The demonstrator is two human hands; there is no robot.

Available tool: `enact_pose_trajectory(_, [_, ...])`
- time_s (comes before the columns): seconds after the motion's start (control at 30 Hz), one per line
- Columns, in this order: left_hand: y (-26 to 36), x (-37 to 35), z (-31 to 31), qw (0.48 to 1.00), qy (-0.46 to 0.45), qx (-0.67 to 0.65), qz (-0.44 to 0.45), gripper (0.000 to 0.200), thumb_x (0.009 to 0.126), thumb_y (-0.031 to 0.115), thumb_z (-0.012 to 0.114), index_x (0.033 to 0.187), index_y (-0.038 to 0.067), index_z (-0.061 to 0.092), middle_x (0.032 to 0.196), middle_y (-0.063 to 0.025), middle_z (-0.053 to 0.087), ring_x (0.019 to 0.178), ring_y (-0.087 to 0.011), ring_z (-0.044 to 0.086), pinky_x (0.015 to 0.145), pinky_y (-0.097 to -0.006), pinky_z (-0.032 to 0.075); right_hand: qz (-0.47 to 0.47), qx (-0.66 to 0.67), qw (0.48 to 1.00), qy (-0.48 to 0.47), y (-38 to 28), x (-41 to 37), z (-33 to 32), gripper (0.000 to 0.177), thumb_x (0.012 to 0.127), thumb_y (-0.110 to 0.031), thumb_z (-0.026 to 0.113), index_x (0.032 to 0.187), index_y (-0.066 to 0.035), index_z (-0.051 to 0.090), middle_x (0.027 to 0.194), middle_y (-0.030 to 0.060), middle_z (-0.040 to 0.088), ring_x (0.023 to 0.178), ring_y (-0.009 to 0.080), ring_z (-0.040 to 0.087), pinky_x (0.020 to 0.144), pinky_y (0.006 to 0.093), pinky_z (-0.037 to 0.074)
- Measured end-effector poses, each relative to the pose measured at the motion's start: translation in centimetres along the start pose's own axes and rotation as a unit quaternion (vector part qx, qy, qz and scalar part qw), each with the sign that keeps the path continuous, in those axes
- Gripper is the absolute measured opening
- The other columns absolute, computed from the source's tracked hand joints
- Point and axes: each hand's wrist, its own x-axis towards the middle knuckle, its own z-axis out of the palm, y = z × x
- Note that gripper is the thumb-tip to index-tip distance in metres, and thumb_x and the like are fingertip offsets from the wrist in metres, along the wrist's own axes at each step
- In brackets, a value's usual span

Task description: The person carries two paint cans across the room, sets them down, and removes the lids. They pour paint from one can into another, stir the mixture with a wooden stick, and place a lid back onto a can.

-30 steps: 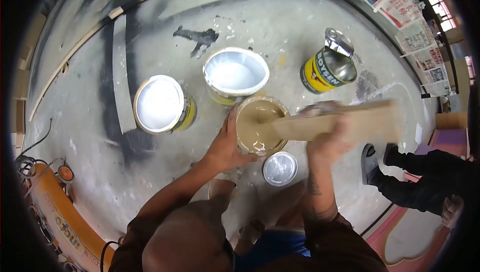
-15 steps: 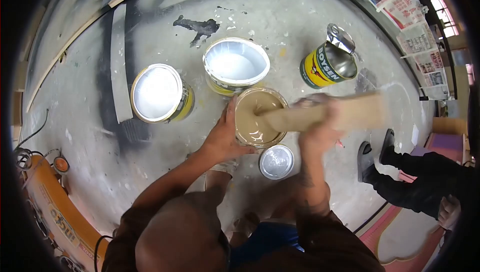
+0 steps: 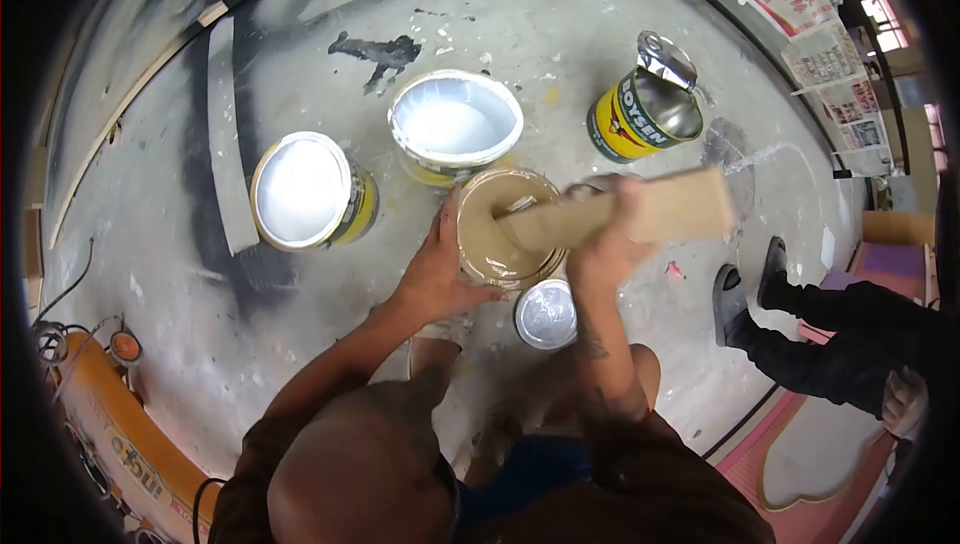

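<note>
A can of tan paint (image 3: 478, 242) stands on the floor in front of me. My left hand (image 3: 437, 269) is curved around its left side, thumb along the near edge. In my right hand (image 3: 606, 252) is a flat wooden stick (image 3: 692, 208), gripped around its middle. Its narrow end dips slantwise into the paint, so the tip is hidden; the broad end points right. Just below the can, near my right wrist, lies a round metal lid (image 3: 546, 314).
Two cans hold white paint: one white-paint can (image 3: 362, 206) at left, another white-paint can (image 3: 425, 170) behind the tan one. An opened Boysen can (image 3: 628, 122) stands right, its lid bent up. A person's dark-trousered legs (image 3: 820, 344) are at right; an orange machine (image 3: 130, 434) is lower left.
My right hand and the stick have moved left, closer to the tan paint can. My left hand keeps its hold. The whole view has shifted slightly.
</note>
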Motion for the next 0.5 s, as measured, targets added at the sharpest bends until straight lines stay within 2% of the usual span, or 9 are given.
enact_pose_trajectory(0.07, [0.6, 0.3, -0.7, 0.999, -0.020, -0.004, -0.032, 0.145, 0.060, 0.035, 0.095, 0.156, 0.002, -0.009, 0.159, -0.0280, 0.018, 0.147, -0.0444, 0.024, 0.120, -0.0453, 0.029, 0.311, 0.303, 0.880, -0.192, -2.4, 2.7, -3.9, 0.050, 0.095, -0.038, 0.067, 0.114, 0.007, 0.059, 0.105, 0.0187, 0.062, 0.100, 0.0311, 0.062, 0.096, 0.0442, 0.047])
enact_pose_trajectory(0.13, [0.9, 0.2, -0.2, 0.997, -0.039, -0.015, -0.064, 0.145, 0.060, 0.034, 0.094, 0.156, 0.003, -0.010, 0.159, -0.0278, 0.018, 0.147, -0.0443, 0.024, 0.120, -0.0454, 0.028, 0.262, 0.355, 0.879, -0.183, 0.2, 2.6, -4.6, 0.048, 0.093, -0.031, 0.072, 0.118, 0.007, 0.058, 0.105, 0.0151, 0.063, 0.097, 0.0292, 0.064, 0.094, 0.0416, 0.049])
enact_pose_trajectory(0.17, [0.1, 0.1, 0.0, 0.999, -0.022, -0.014, -0.018, 0.145, 0.060, 0.034, 0.094, 0.156, 0.003, -0.010, 0.159, -0.0278, 0.018, 0.147, -0.0440, 0.024, 0.120, -0.0453, 0.028, 0.029, 0.034, 0.990, -0.131, 4.9, -0.2, -3.7, 0.040, 0.092, -0.028, 0.072, 0.111, 0.006, 0.061, 0.096, 0.0130, 0.065, 0.084, 0.0275, 0.064, 0.081, 0.0396, 0.052])
enact_pose_trajectory(0.2, [-0.3, 0.2, 0.1, 1.000, -0.005, -0.013, 0.028, 0.145, 0.060, 0.033, 0.094, 0.156, 0.003, -0.010, 0.159, -0.0278, 0.018, 0.147, -0.0436, 0.024, 0.120, -0.0453, 0.028, -0.202, -0.295, 0.932, -0.056, 7.2, -2.4, -2.5, 0.033, 0.092, -0.025, 0.072, 0.104, 0.004, 0.063, 0.087, 0.0109, 0.066, 0.070, 0.0259, 0.065, 0.068, 0.0375, 0.056])
enact_pose_trajectory(0.27, [0.3, 0.5, 0.1, 1.000, -0.011, -0.016, 0.020, 0.145, 0.060, 0.034, 0.094, 0.156, 0.002, -0.010, 0.159, -0.0280, 0.018, 0.147, -0.0436, 0.024, 0.120, -0.0453, 0.027, -0.042, -0.007, 0.997, -0.060, -0.5, -0.9, -1.3, 0.031, 0.094, -0.025, 0.068, 0.105, 0.004, 0.063, 0.091, 0.0128, 0.067, 0.072, 0.0284, 0.066, 0.070, 0.0404, 0.057])
enact_pose_trajectory(0.33, [-0.1, 0.4, 0.1, 1.000, 0.000, -0.006, 0.023, 0.145, 0.059, 0.035, 0.094, 0.156, 0.001, -0.009, 0.159, -0.0283, 0.018, 0.147, -0.0436, 0.024, 0.120, -0.0453, 0.027, 0.291, 0.292, 0.903, -0.125, -0.2, 1.4, -4.3, 0.042, 0.094, -0.029, 0.069, 0.113, 0.008, 0.060, 0.096, 0.0129, 0.067, 0.087, 0.0287, 0.067, 0.088, 0.0409, 0.053])
enact_pose_trajectory(0.37, [-0.2, 0.1, 0.2, 1.000, 0.004, -0.006, 0.015, 0.145, 0.059, 0.035, 0.094, 0.156, 0.001, -0.009, 0.159, -0.0283, 0.018, 0.147, -0.0436, 0.024, 0.120, -0.0453, 0.027, 0.198, 0.404, 0.844, -0.292, -2.8, 4.0, -5.9, 0.050, 0.094, -0.030, 0.068, 0.122, 0.009, 0.056, 0.103, 0.0145, 0.067, 0.097, 0.0277, 0.066, 0.098, 0.0412, 0.048])
enact_pose_trajectory(0.47, [0.4, 0.2, 0.1, 0.999, 0.004, -0.034, 0.013, 0.145, 0.058, 0.026, 0.095, 0.156, 0.000, -0.009, 0.159, -0.0244, 0.019, 0.148, -0.0384, 0.022, 0.122, -0.0434, 0.024, -0.009, -0.171, 0.985, 0.009, 5.0, -2.0, -1.6, 0.051, 0.095, -0.030, 0.068, 0.126, 0.009, 0.054, 0.107, 0.0156, 0.066, 0.094, 0.0269, 0.066, 0.096, 0.0440, 0.051])
enact_pose_trajectory(0.5, [-0.1, 0.3, 0.3, 0.999, 0.006, -0.023, 0.030, 0.145, 0.058, 0.029, 0.095, 0.156, 0.001, -0.009, 0.159, -0.0265, 0.019, 0.148, -0.0410, 0.023, 0.121, -0.0437, 0.025, 0.057, 0.003, 0.998, -0.028, 1.2, -1.9, -0.9, 0.055, 0.095, -0.032, 0.066, 0.130, 0.008, 0.052, 0.115, 0.0190, 0.064, 0.101, 0.0293, 0.065, 0.097, 0.0457, 0.050])
